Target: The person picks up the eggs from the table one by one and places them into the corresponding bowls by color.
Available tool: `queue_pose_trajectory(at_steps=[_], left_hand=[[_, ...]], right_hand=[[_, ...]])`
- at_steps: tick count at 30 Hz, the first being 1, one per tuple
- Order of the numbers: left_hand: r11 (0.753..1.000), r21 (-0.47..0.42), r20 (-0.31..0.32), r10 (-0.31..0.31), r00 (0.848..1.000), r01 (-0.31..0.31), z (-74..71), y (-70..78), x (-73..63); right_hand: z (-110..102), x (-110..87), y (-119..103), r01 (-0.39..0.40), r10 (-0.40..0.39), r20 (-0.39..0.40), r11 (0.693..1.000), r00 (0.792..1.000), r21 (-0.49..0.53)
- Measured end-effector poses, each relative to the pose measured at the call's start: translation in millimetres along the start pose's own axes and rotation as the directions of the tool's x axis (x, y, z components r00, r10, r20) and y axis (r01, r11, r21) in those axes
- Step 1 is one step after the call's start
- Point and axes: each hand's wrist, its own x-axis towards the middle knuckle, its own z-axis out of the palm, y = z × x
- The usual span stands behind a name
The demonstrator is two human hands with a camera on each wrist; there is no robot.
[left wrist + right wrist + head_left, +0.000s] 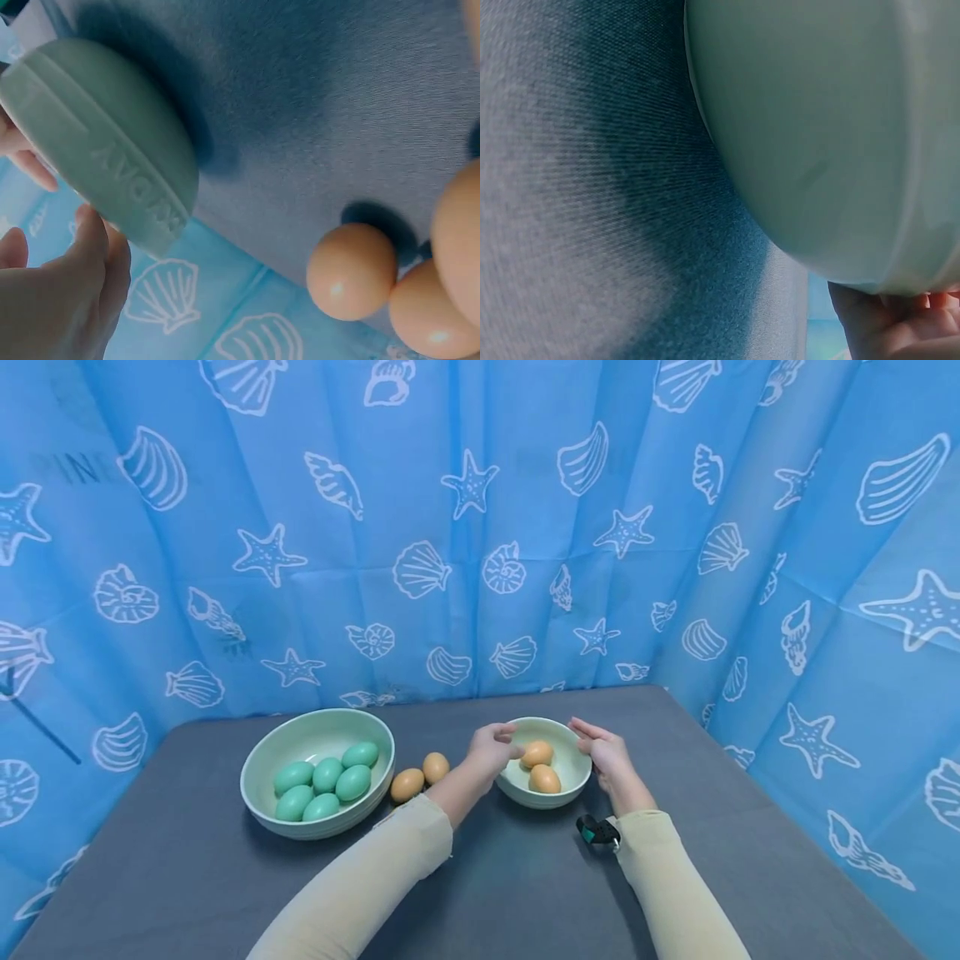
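A small pale green bowl (517, 794) with two light brown eggs (543, 779) inside is at the middle right of the table. My left hand (491, 750) holds its left rim, thumb over the inside and fingers along the outside. On the opposite side, my right hand (609, 756) grips the right rim; in the right wrist view its fingers (900, 322) bend behind the bowl wall (802, 142). Raised lettering shows on the bowl's side (127, 150) in the left wrist view. Beside my left forearm lie three brown eggs (351, 271), partly hidden by the sleeve in the head view.
A larger green bowl (258, 810) with several green eggs (327, 774) stands at the left. The grey-covered table (517, 893) ends at a blue curtain (480, 527) printed with shells and starfish. A black wrist device (596, 829) hangs by my right sleeve.
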Motion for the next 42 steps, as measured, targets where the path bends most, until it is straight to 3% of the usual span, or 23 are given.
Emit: queue_pose_trajectory(at_steps=[9,21,29,42], left_hand=[[0.998,-0.03,0.071,0.049,0.996,-0.047,-25.9,-4.6,-23.4],[0.998,-0.024,0.118,0.058,0.991,-0.056,-63.4,-5.8,-49.5],[0.997,0.008,0.15,0.069,0.986,-0.071,-76.5,-12.2,-62.8],[0.984,0.075,0.162,0.148,0.976,-0.162,-96.4,-28.7,-87.3]], right_hand=[[0,0.8,0,0.001,-0.001,-0.002,1.0,1.0,0.004],[1,1.4,-3,-0.01,0.01,0.021,1.0,1.0,0.0],[0,1.6,0,-0.019,0.019,0.008,1.0,1.0,-0.01],[0,3.1,1,-0.023,0.023,0.002,1.0,1.0,-0.011]])
